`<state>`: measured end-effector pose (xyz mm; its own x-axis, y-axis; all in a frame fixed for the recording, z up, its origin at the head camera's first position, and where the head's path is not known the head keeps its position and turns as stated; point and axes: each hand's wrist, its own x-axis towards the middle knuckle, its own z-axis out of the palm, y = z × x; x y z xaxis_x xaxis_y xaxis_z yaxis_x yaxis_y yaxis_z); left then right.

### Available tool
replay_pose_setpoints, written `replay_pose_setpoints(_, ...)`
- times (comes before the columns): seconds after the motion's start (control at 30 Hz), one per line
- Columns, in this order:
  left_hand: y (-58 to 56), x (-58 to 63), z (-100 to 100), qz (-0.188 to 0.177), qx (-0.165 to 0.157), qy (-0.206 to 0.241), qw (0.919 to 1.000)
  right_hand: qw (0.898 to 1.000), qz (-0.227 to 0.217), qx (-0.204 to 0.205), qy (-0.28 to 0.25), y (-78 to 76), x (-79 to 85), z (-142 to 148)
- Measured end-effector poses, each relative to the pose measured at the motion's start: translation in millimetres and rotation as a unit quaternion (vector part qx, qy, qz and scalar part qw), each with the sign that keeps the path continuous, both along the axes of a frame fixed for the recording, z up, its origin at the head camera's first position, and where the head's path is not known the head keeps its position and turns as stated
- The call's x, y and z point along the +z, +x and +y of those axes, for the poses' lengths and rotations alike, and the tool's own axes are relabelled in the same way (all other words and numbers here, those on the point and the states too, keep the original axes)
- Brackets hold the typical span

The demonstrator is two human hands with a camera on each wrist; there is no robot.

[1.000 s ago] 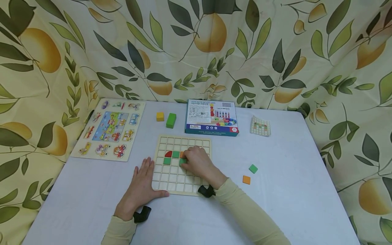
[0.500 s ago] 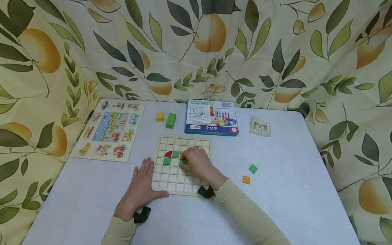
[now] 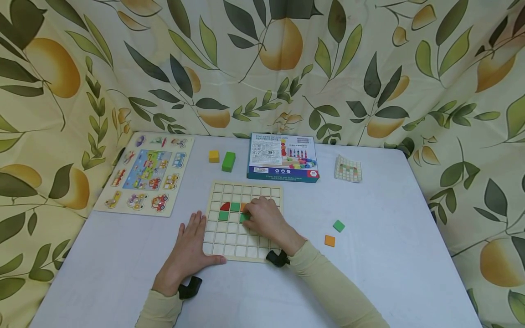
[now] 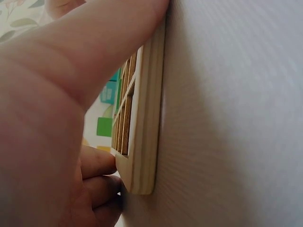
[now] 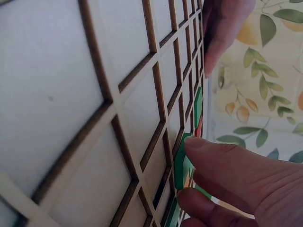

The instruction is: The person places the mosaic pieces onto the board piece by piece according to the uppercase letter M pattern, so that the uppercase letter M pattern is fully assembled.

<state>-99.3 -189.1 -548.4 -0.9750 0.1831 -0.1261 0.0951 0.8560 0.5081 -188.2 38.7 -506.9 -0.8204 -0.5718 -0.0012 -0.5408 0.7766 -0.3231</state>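
Though beyond board (image 3: 230, 238), "FIVE SETS" box (image 3: 283, 157)

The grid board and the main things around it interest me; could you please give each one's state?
Grid board: flat, partly filled
Left hand: open, against the board's edge
Right hand: pinching a green tile
Red piece: seated in the board
Loose green tile: off the board
Loose orange tile: off the board
Box: looks closed, lying flat
Patterned card: pattern up
Picture puzzle: flat
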Motion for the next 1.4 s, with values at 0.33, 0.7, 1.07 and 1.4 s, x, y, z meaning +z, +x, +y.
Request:
replay_pose_setpoints(0.33,1.1,-0.1,0,0.004,-0.003,0.001,1.0,1.0,0.002,0.008,-0.004,0.0,-2.5,0)
replay_pose_setpoints(0.7,1.6,0.9,0,0.0,-0.004,0.002,1.0,1.0,-0.012,-0.002,-0.012,-0.3,-1.6,6)
replay_pose_setpoints(1.07,0.9,1.0,0,0.006,-0.002,0.011,0.9999,0.997,-0.029,-0.054,-0.04,-1.1,5.2,60)
replay_pose_setpoints(1.4,1.6,0.4,0,0.008,-0.002,0.012,0.9999,0.992,-0.018,-0.117,-0.052,4.4,6.0,120)
